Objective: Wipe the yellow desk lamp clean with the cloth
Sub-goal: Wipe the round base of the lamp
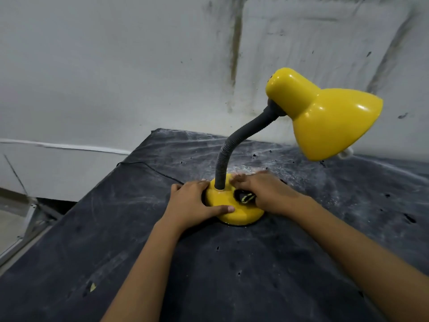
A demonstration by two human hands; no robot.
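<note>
1. Forearms: both enter from bottom of frame, L from lower centre-left, R from lower right, converging on centre.
2. Bench (255,263): dark covering, scuffed w/ pale streaks and small holes; fills lower half of frame.
3. L hand (190,203): on L side of base (239,216) of yellow desk lamp (325,122). Fingers (202,184) curled together round base's L rim; thumb (222,209) laid across front top of base. Clamped on base.
4. R hand (269,194): on R side of base. Grips cloth (243,198), dark w/ yellow stitching, bunched under palm on thumb side and pressed to base top. Fingers (241,178) together, tips just beside neck; thumb hidden.
5. Lamp position: base stands on bench at frame centre. Grey gooseneck (220,168) rises from base top, bends to upper right.
6. Shade (336,126): glossy yellow, upper right of frame, opening tilted down-right; white bulb (346,154) shows at lower rim.
7. Cord (167,176): thin, black, runs from base area toward bench's far L corner.
8. Wall (116,77): white, stained w/ dark vertical streaks, behind bench across upper frame.
</note>
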